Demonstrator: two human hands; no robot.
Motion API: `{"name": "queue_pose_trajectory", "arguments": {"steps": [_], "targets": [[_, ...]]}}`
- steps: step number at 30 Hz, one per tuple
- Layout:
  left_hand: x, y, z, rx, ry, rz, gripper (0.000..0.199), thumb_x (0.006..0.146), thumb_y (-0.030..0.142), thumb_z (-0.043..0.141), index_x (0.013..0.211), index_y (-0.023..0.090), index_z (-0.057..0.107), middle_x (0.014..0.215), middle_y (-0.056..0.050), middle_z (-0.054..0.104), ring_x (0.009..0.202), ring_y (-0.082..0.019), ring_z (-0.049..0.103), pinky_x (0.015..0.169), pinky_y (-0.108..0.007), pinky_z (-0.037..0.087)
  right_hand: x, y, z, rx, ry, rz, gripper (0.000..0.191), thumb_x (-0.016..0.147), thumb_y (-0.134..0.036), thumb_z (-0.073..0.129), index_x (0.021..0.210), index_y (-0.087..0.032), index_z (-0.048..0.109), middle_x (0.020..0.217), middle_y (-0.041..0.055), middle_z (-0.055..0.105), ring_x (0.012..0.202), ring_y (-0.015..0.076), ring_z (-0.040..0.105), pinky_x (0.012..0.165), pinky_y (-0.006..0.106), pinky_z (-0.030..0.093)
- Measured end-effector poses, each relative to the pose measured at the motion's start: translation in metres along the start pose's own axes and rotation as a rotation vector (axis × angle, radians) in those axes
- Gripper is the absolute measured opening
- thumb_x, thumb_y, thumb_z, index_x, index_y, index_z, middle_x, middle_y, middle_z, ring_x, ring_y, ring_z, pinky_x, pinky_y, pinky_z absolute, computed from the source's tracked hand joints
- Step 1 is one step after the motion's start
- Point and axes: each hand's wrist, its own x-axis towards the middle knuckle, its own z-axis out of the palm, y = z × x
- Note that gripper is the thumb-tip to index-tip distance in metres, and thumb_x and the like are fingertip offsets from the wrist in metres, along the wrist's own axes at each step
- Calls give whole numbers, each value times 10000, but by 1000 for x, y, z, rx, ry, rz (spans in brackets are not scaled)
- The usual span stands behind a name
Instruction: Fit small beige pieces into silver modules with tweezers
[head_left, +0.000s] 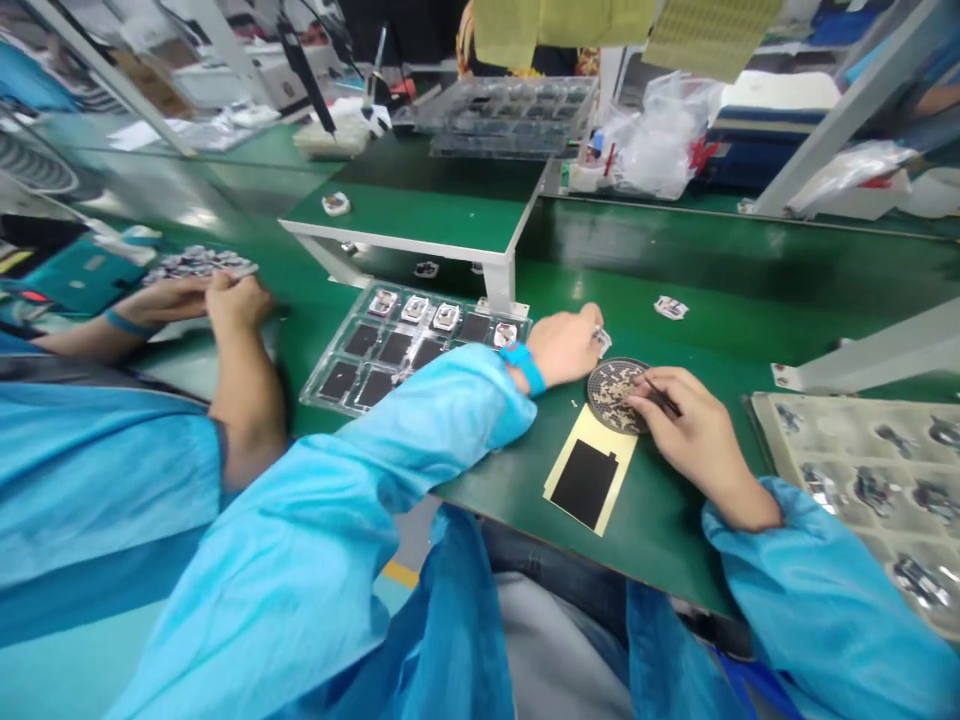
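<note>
My left hand (566,345) is closed, pinching a small white electronic part (601,341) just behind a round dark dish (596,405). Many tiny tan pieces lie in that dish. In my right hand (690,430) are dark tweezers (663,398), their tips at the dish's right side and partly hidden by my fingers. Under the dish's front edge lies a yellow sheet with a black rectangular sticker (585,484). Beside my left forearm is a clear compartment tray (319,385); several white parts (446,317) sit in its back row, and black pads show in other compartments.
A co-worker's hands (236,295) are at the left, near a pile of white parts (199,262). Ahead stands a green-topped raised shelf (442,215). One loose white part (670,307) lies on the green table. A cream tray (832,435) of metallic parts stands at the right.
</note>
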Motion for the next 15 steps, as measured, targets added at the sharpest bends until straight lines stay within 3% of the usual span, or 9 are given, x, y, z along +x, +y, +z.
{"name": "queue_pose_trajectory", "arguments": {"steps": [3, 5, 8, 10, 12, 15], "targets": [[38, -10, 1, 128, -8, -104, 359, 972, 230, 521, 1305, 125, 607, 1153, -187, 736, 1114, -373, 663, 912, -477, 484, -2, 5, 1, -53, -13, 30, 158, 988, -317, 607, 1067, -218, 703, 1138, 98, 715, 1025, 266, 701, 892, 424, 567], [40, -15, 0, 168, 25, -112, 498, 972, 328, 568, 1414, 100, 545, 1303, -226, 671, 1257, -399, 577, 997, -514, 440, -3, 4, 0, -76, -11, 49, 180, 999, -323, 590, 1068, -217, 718, 1113, 86, 722, 1003, 254, 706, 885, 410, 568], [10, -24, -17, 172, 37, -4, 556, 969, 479, 564, 1430, 168, 571, 1345, -167, 661, 1309, -356, 537, 1036, -482, 422, -4, -2, -5, -80, 9, 78, 162, 973, -342, 640, 1009, -214, 732, 1030, 65, 726, 927, 238, 705, 825, 389, 568], [-19, -38, -38, 162, -16, 43, 399, 983, 470, 518, 1202, 209, 725, 1188, -112, 735, 1204, -318, 606, 992, -442, 444, -4, -9, -10, -53, 39, 93, 141, 950, -344, 677, 960, -215, 734, 982, 57, 721, 880, 228, 699, 774, 375, 559], [-40, -58, -61, 218, -30, -49, 355, 989, 358, 464, 944, 190, 773, 978, -104, 765, 1019, -294, 672, 930, -424, 466, -3, -18, -15, 2, 77, 97, 125, 946, -331, 683, 933, -219, 735, 970, 57, 717, 873, 225, 695, 762, 369, 550], [-45, -95, -86, 341, 21, -211, 292, 943, 259, 492, 900, 173, 767, 938, -123, 763, 1043, -324, 665, 933, -445, 476, -2, -28, -22, 89, 76, 101, 155, 988, -307, 618, 947, -227, 745, 974, 62, 714, 874, 218, 691, 760, 361, 542]]}}
